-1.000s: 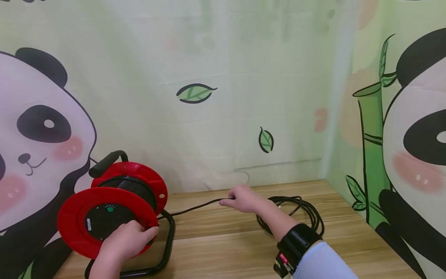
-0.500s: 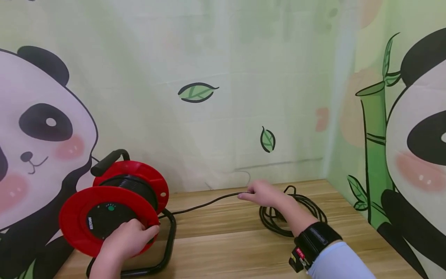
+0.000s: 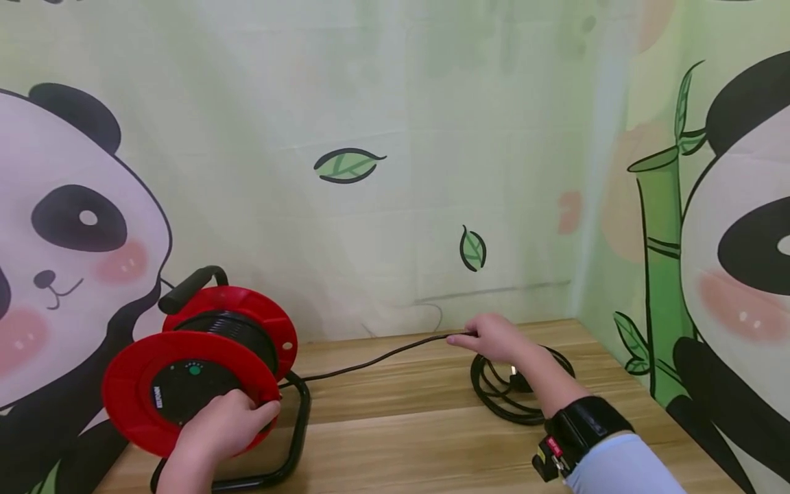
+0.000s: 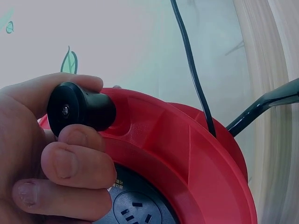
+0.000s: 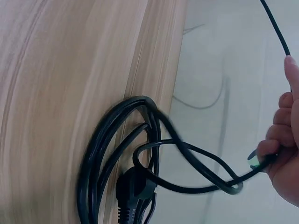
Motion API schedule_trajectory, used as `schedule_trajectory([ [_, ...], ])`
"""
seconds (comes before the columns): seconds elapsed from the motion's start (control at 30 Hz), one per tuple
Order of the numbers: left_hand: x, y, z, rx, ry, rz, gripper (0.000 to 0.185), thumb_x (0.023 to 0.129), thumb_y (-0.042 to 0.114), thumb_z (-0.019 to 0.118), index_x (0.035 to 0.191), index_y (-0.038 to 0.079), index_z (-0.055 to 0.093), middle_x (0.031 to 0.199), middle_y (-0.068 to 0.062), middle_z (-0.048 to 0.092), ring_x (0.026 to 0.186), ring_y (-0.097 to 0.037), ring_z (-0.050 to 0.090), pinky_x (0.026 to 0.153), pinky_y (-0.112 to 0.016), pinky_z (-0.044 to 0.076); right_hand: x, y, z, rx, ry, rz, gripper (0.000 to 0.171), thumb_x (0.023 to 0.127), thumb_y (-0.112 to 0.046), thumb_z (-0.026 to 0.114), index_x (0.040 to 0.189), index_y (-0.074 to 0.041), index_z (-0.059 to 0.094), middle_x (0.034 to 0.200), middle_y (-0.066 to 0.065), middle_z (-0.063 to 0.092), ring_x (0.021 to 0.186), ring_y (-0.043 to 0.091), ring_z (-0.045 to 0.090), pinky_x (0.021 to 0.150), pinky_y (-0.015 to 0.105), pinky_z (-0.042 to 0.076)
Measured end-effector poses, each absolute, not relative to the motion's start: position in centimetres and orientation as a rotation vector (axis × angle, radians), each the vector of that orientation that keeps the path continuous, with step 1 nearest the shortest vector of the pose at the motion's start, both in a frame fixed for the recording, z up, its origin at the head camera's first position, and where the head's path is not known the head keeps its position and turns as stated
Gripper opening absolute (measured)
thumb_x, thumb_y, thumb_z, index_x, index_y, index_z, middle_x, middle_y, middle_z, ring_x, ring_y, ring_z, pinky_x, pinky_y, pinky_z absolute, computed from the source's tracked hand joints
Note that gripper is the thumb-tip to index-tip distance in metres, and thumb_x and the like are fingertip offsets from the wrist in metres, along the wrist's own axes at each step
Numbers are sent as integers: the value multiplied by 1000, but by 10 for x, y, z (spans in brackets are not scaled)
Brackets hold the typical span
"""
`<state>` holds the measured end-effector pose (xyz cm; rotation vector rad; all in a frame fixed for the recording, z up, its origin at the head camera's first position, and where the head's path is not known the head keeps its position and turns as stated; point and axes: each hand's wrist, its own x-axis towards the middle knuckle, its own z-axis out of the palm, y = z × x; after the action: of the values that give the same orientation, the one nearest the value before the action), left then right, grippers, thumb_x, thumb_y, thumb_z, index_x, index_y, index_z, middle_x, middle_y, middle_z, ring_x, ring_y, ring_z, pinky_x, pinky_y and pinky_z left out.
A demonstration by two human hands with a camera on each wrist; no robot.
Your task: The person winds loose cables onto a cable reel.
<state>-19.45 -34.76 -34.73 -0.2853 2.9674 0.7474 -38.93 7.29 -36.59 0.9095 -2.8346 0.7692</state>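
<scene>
While winding: left hand (image 3: 225,424) grips the crank knob (image 4: 77,108) on the red reel (image 3: 197,367).
Cable (image 3: 376,358): pinched by right hand (image 3: 496,337); slack coiled on table (image 3: 401,439).
Next, likely: crank, feeding cable evenly.

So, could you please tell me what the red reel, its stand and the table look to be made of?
The reel looks like moulded plastic: smooth glossy red flanges with soft highlights. Its stand seems to be bent metal tubing with a black coating, judging by its thin, even curve. The table shows pale wood grain, though whether it is solid wood or laminate cannot be told.
</scene>
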Motion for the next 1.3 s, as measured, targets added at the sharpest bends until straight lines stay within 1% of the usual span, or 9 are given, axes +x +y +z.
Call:
schedule_trajectory([
  [0.13,-195,-348,-348,-283,2972,748,45,97,43,58,67,11,62,56,-3,51,59,-21,50,57,-35,34,-389,71,-367,882,-2812,780,55,97,-53,63,63,-16,40,57,-6,32,53,11,32,55,30,32],
  [0.4,-195,-348,-349,-282,2974,758,44,97,41,58,65,11,61,55,-3,50,57,-21,49,57,-35,34,-389,71,-373,877,-2793,756,52,99,-48,63,65,-15,41,59,-5,32,54,12,32,56,30,31],
  [0.73,-195,-347,-352,-282,2972,770,43,96,41,60,66,10,64,56,-4,53,59,-21,51,58,-35,35,-384,71,-375,841,-2832,751,50,99,-49,62,67,-15,44,60,-5,35,55,12,34,56,31,32],
  [0.97,-195,-349,-353,-283,2968,775,41,96,39,61,66,10,63,55,-3,50,58,-21,49,58,-34,34,-383,68,-372,851,-2836,724,49,100,-49,61,67,-15,47,60,-5,36,55,12,36,57,31,34],
  [1.17,-197,-352,-356,-293,2936,823,42,95,39,64,65,10,62,54,-3,48,55,-20,48,57,-33,35,-384,63,-370,850,-2832,731,49,100,-46,62,66,-15,46,59,-5,36,54,12,36,56,31,33],
  [1.3,-198,-355,-358,-286,2901,893,39,94,36,67,66,9,64,55,-4,51,54,-19,49,58,-33,38,-384,60,-370,851,-2825,740,50,99,-48,62,66,-16,45,59,-6,36,54,11,36,56,30,33],
])
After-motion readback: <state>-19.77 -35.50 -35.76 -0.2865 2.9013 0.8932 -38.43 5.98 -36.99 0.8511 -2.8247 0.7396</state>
